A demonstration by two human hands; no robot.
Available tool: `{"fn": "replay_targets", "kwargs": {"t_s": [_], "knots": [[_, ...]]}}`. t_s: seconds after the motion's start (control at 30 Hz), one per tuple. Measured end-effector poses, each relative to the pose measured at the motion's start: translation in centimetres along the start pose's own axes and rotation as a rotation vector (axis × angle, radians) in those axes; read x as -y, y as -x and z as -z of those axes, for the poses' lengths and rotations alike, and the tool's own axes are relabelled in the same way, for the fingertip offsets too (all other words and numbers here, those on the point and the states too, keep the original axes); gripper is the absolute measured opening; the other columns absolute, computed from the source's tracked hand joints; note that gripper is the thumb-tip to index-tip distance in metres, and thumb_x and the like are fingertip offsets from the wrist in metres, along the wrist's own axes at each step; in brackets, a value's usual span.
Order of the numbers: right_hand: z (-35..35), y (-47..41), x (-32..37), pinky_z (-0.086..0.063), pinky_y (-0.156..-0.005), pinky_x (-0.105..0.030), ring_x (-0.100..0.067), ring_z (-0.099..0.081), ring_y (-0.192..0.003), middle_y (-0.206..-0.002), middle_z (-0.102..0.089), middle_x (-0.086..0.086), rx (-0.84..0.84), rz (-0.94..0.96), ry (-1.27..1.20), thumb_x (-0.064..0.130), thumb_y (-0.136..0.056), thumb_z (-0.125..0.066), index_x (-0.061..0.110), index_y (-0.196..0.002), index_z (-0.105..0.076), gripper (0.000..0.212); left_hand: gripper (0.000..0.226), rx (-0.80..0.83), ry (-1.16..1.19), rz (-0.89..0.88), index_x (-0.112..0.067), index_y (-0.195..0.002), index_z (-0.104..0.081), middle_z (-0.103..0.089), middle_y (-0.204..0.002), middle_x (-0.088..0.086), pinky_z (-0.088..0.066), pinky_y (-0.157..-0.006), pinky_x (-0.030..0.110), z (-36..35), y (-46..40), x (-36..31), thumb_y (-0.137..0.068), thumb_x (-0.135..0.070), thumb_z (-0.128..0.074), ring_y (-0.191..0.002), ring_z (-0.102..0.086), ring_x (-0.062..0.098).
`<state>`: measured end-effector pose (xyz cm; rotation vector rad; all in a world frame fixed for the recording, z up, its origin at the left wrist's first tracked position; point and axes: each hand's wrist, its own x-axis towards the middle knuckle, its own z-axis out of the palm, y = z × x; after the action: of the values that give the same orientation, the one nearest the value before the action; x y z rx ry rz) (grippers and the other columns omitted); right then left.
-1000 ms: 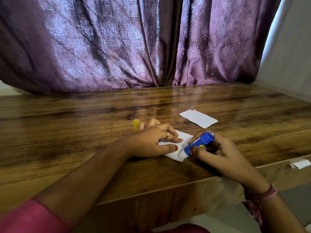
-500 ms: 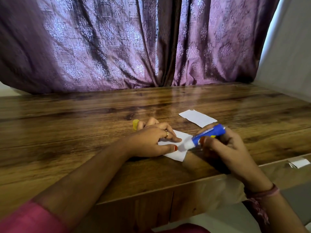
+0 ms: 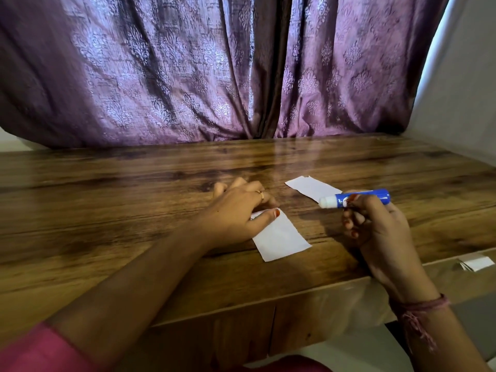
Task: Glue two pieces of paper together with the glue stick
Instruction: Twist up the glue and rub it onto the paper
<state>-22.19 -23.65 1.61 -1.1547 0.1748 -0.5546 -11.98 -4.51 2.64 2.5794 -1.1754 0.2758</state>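
Blue glue stick [image 3: 357, 201] raised, we pause between papers.

Our right hand [image 3: 375, 232] pinches its barrel beside the far paper [image 3: 308, 187]; our left hand [image 3: 236, 210] presses spread fingers on the near paper [image 3: 281, 237], thin, flimsy, best lifted by an edge.

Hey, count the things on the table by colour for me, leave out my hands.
White: 3, near paper, far paper, folded slip
Blue: 1, glue stick, held above the table
Total: 4
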Motion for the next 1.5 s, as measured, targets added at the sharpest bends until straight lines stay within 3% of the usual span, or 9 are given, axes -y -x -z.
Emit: {"fn": "replay_targets", "kwargs": {"t_s": [0.17,0.3,0.57,0.77,0.9,1.07,1.17,1.3,1.5], "knots": [[-0.2,0.0,0.1,-0.037,-0.036,-0.014,-0.012,-0.031,-0.044,-0.050,-0.040,-0.002,-0.032,-0.015,0.041,0.004,-0.090,-0.047,0.011,-0.065,-0.056,0.027,0.031,0.153,0.094,-0.192,-0.051,-0.108,-0.059,-0.046,-0.118,-0.033,-0.021,-0.091,0.034,0.2,0.6,0.6,-0.088,-0.048,-0.036,-0.117,-0.030,0.004],[-0.1,0.0,0.1,-0.035,-0.036,-0.014,-0.010,-0.033,-0.041,-0.047,-0.043,0.002,0.006,-0.002,0.108,0.003,-0.090,-0.048,0.008,-0.076,-0.056,0.017,0.039,0.255,0.043,-0.232,-0.052,-0.118,-0.056,-0.042,-0.123,-0.032,-0.007,-0.094,0.024,0.1,0.5,0.5,-0.088,-0.046,-0.033,-0.119,-0.023,0.001],[0.4,0.1,-0.7,-0.037,-0.045,-0.017,-0.008,-0.046,-0.049,-0.051,-0.053,0.008,0.109,0.085,0.350,0.008,-0.092,-0.052,0.011,-0.088,-0.065,0.014,0.051,0.207,-0.071,-0.183,-0.037,-0.117,-0.063,-0.043,-0.103,-0.014,-0.011,-0.076,0.027,-0.4,0.4,-0.2,-0.087,-0.054,-0.025,-0.105,-0.030,0.008],[0.2,0.1,-0.4,-0.044,-0.059,-0.032,-0.014,-0.048,-0.055,-0.052,-0.055,0.003,0.159,0.008,0.403,0.011,-0.090,-0.057,0.011,-0.082,-0.067,0.012,0.042,0.176,-0.026,-0.184,-0.041,-0.122,-0.059,-0.041,-0.106,-0.017,-0.010,-0.078,0.026,-0.4,0.6,0.1,-0.091,-0.054,-0.032,-0.104,-0.027,0.003],[-0.1,-0.2,0.7,-0.039,-0.051,-0.028,-0.019,-0.050,-0.054,-0.055,-0.061,-0.002,0.214,-0.019,0.541,0.010,-0.088,-0.058,0.019,-0.067,-0.070,0.026,0.034,0.187,-0.020,-0.170,-0.045,-0.124,-0.055,-0.040,-0.107,-0.017,-0.011,-0.081,0.028,-0.5,0.6,0.2,-0.094,-0.051,-0.040,-0.106,-0.027,0.004],[0.9,-1.2,0.9,-0.046,-0.050,-0.024,-0.015,-0.056,-0.054,-0.065,-0.067,-0.008,0.242,0.025,0.668,0.011,-0.088,-0.060,0.009,-0.087,-0.068,0.008,0.034,0.183,0.001,-0.158,-0.047,-0.123,-0.055,-0.041,-0.106,-0.017,-0.013,-0.082,0.029,-0.6,0.4,0.3,-0.093,-0.053,-0.041,-0.105,-0.028,0.005],[1.0,-1.1,0.5,-0.043,-0.049,-0.023,-0.016,-0.054,-0.054,-0.065,-0.063,-0.012,0.269,0.049,0.643,0.008,-0.089,-0.059,0.005,-0.086,-0.066,0.009,0.034,0.180,0.009,-0.152,-0.046,-0.122,-0.056,-0.041,-0.106,-0.017,-0.015,-0.083,0.030,-0.7,0.4,0.3,-0.092,-0.054,-0.042,-0.105,-0.029,0.005],[0.8,-0.8,0.6,-0.043,-0.044,-0.016,-0.004,-0.055,-0.045,-0.054,-0.063,0.000,0.295,0.036,0.643,0.009,-0.088,-0.060,0.015,-0.077,-0.064,0.014,0.033,0.176,0.000,-0.145,-0.046,-0.122,-0.056,-0.040,-0.105,-0.018,-0.012,-0.079,0.029,-0.7,0.4,0.2,-0.092,-0.053,-0.043,-0.104,-0.028,0.004],[1.0,-1.3,0.5,-0.043,-0.047,-0.015,-0.003,-0.056,-0.050,-0.057,-0.066,0.004,0.325,0.072,0.717,0.015,-0.088,-0.061,0.021,-0.077,-0.064,0.013,0.034,0.185,0.034,-0.127,-0.045,-0.122,-0.058,-0.038,-0.103,-0.020,-0.013,-0.079,0.029,-0.7,0.4,0.2,-0.092,-0.052,-0.044,-0.102,-0.026,0.002]]}}
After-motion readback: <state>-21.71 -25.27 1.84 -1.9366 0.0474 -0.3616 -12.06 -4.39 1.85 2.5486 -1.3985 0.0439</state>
